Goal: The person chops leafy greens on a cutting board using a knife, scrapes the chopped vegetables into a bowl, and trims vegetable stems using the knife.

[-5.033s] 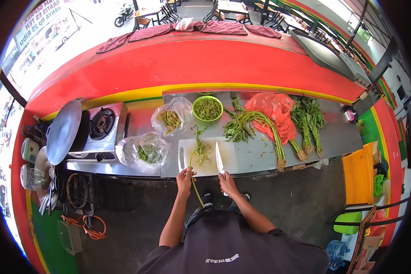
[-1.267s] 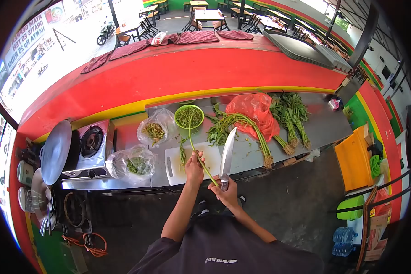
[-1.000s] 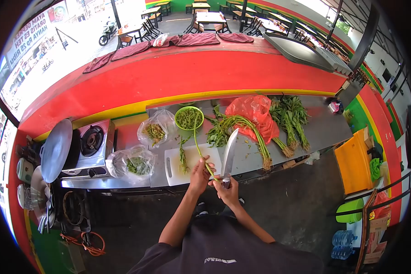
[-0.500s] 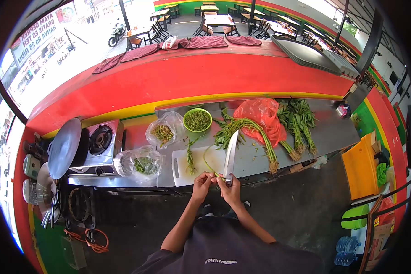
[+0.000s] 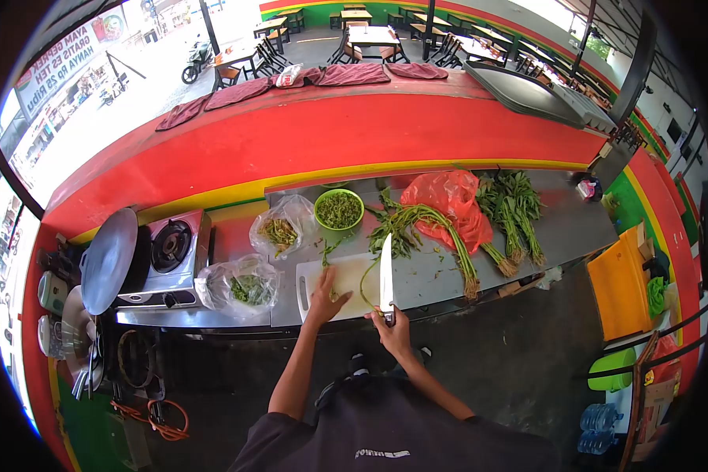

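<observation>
My left hand is over the left part of the white cutting board, fingers apart, partly covering some leafy greens. In my right hand is a large knife, its blade pointing away from me above the board's right edge. A thin green stem curves up from the fingers of that same hand. Behind the board stands a green bowl of chopped greens. Long-stemmed greens lie to the right, partly on a red plastic bag.
Two clear plastic bags of greens rest left of the board. Further left are a gas stove and a large pan lid. More leafy bunches lie at the right, and a red wall rises behind the counter.
My left hand has let go of the stem and moved left onto the greens on the board. My right hand keeps the knife and stem, and the blade now points more straight ahead.
</observation>
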Tool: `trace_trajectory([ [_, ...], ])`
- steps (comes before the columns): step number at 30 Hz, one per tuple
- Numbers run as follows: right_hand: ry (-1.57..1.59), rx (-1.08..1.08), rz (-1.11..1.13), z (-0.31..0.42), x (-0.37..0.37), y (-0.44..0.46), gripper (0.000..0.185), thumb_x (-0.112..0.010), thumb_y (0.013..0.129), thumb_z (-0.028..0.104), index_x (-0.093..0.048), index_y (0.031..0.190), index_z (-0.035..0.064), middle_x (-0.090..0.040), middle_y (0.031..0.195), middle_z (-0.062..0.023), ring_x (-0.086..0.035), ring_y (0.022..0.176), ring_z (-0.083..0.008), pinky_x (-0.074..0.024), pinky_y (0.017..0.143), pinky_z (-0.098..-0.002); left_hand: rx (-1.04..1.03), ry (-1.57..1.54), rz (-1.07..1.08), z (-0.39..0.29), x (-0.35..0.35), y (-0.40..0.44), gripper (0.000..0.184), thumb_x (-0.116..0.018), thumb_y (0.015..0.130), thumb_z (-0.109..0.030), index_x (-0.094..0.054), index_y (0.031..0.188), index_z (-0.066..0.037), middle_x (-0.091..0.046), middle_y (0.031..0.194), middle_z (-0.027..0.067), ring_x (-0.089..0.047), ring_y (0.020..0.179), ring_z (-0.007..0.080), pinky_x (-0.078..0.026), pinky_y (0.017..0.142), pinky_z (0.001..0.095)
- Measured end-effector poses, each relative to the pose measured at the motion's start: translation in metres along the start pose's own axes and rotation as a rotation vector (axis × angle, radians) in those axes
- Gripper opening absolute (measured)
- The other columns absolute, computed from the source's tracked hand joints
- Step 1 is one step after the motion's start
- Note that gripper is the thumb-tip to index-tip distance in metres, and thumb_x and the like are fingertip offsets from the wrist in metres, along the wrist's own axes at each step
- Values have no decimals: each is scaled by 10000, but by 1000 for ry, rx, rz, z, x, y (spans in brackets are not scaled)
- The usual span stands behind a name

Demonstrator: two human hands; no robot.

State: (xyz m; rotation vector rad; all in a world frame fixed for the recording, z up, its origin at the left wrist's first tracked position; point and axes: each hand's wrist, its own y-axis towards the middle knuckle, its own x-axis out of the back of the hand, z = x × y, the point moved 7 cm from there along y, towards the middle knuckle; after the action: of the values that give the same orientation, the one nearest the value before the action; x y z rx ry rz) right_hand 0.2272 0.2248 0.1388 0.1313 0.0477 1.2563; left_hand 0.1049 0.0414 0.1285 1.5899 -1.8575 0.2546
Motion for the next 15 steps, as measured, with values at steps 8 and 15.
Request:
trace_trajectory([
  [8, -49, 113, 7, 77, 1, 28, 217, -690, 964, 171, -639, 1046, -23, -715, 763, -15, -487, 549, 3, -361, 480, -199, 14, -1010, 394, -97, -10, -6, 237, -595, 1036, -174, -681, 1169, 4, -694, 984, 21, -570, 819, 92, -498, 792, 253],
  [15, -108, 225, 39, 174, -6, 19, 246, -638, 993, 184, -639, 1107, -34, -668, 732, 2, -431, 563, -1, -332, 502, -202, 12, -1350, 322, -138, 11, 10, 223, -624, 1016, -224, -691, 1059, -16, -613, 863, 32, -472, 681, 82, -394, 615, 228],
])
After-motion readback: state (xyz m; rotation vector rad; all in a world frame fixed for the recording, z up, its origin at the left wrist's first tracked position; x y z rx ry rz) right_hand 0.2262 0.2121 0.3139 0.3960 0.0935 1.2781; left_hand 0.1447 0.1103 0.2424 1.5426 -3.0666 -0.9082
